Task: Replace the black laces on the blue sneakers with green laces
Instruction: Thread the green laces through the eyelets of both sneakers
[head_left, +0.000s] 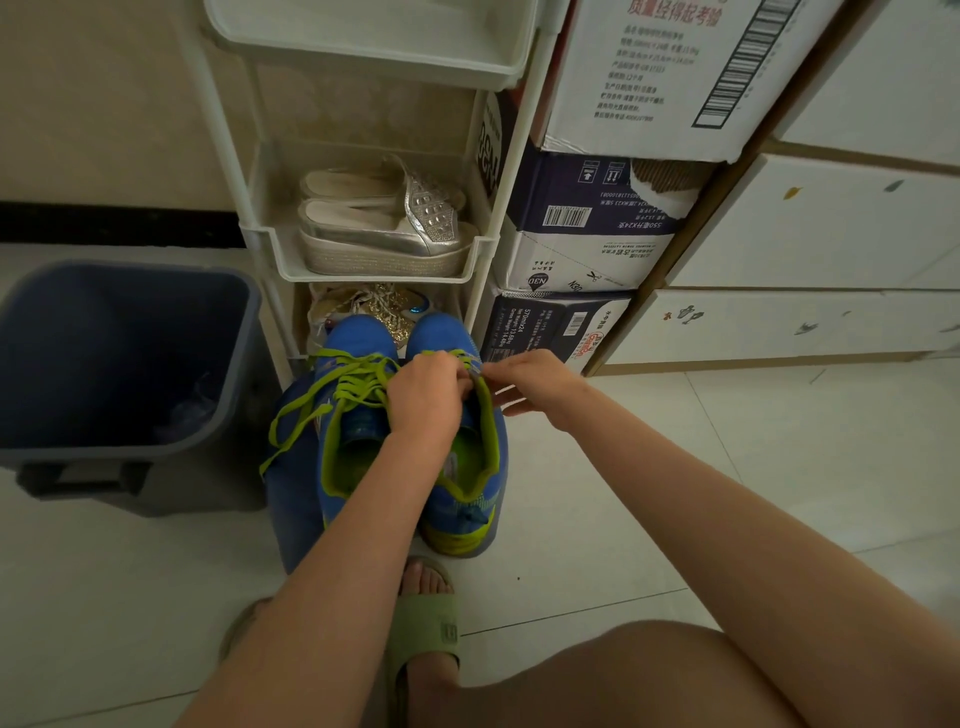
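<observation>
Two blue sneakers with lime-green lining stand side by side on the floor, toes pointing away from me. The left sneaker (358, 452) is threaded with a green lace (311, 402) whose loose ends trail off to the left. My left hand (426, 392) curls over the upper eyelets of the right sneaker (467, 499) and pinches a green lace there. My right hand (524, 379) pinches the same lace at the shoe's right edge. The lace between my fingers is mostly hidden. No black lace is visible.
A dark blue bin (119, 364) stands to the left. A white shoe rack (374, 249) with silver sandals (384, 228) is straight ahead. Stacked cardboard boxes (587, 234) and white drawers (810, 260) are at the right. My foot in a green slipper (426, 623) is near the sneakers.
</observation>
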